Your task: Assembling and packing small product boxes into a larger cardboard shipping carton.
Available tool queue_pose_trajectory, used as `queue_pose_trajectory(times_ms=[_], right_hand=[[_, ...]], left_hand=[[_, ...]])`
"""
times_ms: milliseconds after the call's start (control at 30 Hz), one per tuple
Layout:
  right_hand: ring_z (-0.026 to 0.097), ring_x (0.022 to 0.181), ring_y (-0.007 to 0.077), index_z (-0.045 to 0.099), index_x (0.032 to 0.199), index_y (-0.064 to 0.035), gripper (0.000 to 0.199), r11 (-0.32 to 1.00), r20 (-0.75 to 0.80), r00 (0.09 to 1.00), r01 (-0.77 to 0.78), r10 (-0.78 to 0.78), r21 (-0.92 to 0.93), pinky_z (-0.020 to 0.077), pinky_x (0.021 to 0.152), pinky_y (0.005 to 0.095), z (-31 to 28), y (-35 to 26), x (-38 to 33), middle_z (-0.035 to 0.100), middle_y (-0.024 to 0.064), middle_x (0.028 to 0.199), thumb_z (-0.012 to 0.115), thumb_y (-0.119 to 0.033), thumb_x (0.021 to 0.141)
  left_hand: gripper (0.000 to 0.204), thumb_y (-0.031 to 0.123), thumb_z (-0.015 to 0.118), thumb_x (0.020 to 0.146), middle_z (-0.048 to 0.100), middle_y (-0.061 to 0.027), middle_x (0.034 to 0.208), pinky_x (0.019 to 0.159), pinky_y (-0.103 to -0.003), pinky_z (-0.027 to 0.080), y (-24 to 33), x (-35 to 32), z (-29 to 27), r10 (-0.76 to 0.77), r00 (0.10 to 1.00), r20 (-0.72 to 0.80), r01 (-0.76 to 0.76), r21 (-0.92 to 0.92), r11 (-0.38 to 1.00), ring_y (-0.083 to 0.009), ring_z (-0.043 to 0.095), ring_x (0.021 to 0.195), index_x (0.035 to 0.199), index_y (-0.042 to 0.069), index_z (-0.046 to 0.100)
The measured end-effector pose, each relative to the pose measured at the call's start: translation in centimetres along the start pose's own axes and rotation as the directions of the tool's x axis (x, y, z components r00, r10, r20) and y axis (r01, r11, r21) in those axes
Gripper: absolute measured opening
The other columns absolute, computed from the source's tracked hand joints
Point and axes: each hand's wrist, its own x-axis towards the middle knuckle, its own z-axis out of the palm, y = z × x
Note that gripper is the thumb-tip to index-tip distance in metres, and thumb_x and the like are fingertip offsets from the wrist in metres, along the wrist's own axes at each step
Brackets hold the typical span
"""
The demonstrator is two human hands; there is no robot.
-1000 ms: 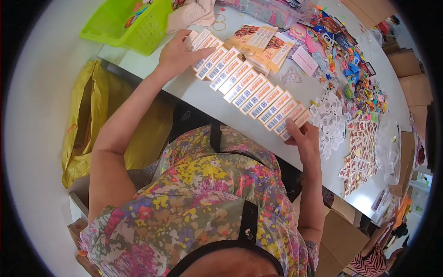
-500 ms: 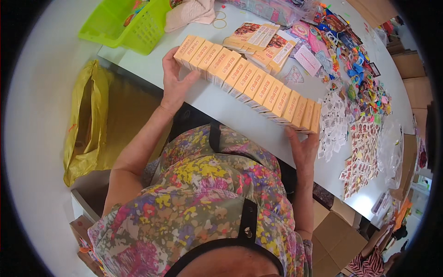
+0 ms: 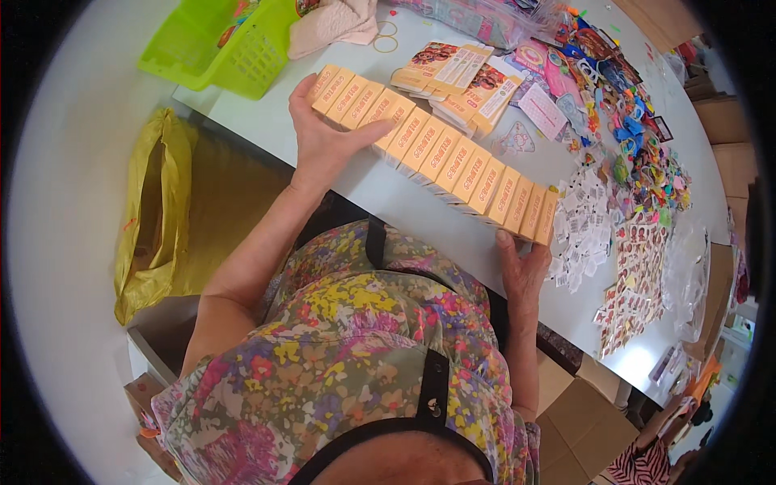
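A slanting row of small yellow-orange cardboard boxes (image 3: 443, 158) stands packed side by side on the white table, printed narrow faces upward. At the row's left end my left hand (image 3: 327, 145) grips the boxes: its fingers wrap the end, and the thumb stretches along the near side. My right hand (image 3: 525, 271) holds the right end, with the thumb at the near side and the fingers around the last box. Just beyond the row lie flat stacks of unfolded yellow-and-white printed cartons (image 3: 473, 99).
A lime-green basket (image 3: 250, 61) and a pink cloth (image 3: 335, 26) sit at the far left. Toward the right are heaps of small colourful trinkets (image 3: 630, 121), white paper slips (image 3: 584, 222) and sticker sheets (image 3: 634, 279). A yellow bag (image 3: 153, 218) hangs left of the table; cardboard (image 3: 586, 428) lies below right.
My left hand has shifted a little right, its thumb now reaching farther along the boxes. The row's right end and my right hand have moved slightly left and nearer to me.
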Motion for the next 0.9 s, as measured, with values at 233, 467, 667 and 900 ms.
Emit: queue_pose_trajectory(times_ms=[233, 467, 667, 900], right_hand=[[0.064, 0.095, 0.0240, 0.057, 0.122, 0.0017, 0.049, 0.999, -0.061, 0.997, 0.041, -0.042, -0.012, 0.0480, 0.087, 0.0364, 0.0, -0.2, 0.2, 0.067, 0.0148, 0.106, 0.074, -0.021, 0.083], [0.067, 0.080, 0.0180, 0.063, 0.111, 0.0093, 0.044, 0.958, 0.090, 0.990, -0.125, 0.105, 0.257, 0.0527, 0.072, 0.0306, -1.1, -3.5, 0.5, 0.071, 0.0147, 0.092, 0.070, -0.029, 0.089], [0.069, 0.076, 0.0198, 0.064, 0.110, 0.0077, 0.059, 0.833, 0.505, 0.817, -0.467, 0.278, 0.297, 0.0570, 0.062, 0.0312, -0.4, -5.3, 3.0, 0.070, 0.0159, 0.090, 0.056, -0.048, 0.094], [0.070, 0.079, 0.0241, 0.061, 0.115, 0.0059, 0.061, 0.761, 0.728, 0.625, -0.608, 0.281, 0.228, 0.0583, 0.064, 0.0347, 2.0, -6.0, 3.8, 0.070, 0.0170, 0.094, 0.050, -0.051, 0.095]], left_hand=[[0.099, 0.020, 0.086, 0.070, 0.038, -0.0192, 0.129, 0.100, -0.035, 0.044, 0.3, 0.0, -0.1, -0.040, 0.999, 0.017, 0.038, 0.112, 0.993, -0.0238, 0.045, 0.120, 0.136, -0.004, 0.017], [0.086, 0.023, 0.081, 0.077, 0.049, -0.0195, 0.121, 0.096, -0.035, 0.044, 3.4, 2.8, -1.5, 0.033, 0.999, -0.044, -0.019, 0.280, 0.960, -0.0231, 0.051, 0.115, 0.135, -0.005, 0.024], [0.097, 0.072, 0.066, 0.069, 0.059, -0.0276, 0.116, 0.099, -0.045, 0.039, 3.4, 8.8, -3.6, 0.088, 0.993, 0.081, -0.118, 0.789, 0.602, -0.0383, 0.060, 0.106, 0.130, -0.001, 0.048], [0.086, 0.078, 0.055, 0.072, 0.059, -0.0132, 0.121, 0.100, -0.047, 0.037, 0.0, 12.9, -3.7, -0.165, 0.969, 0.183, -0.126, 0.943, 0.307, -0.0416, 0.054, 0.112, 0.130, 0.015, 0.055]])
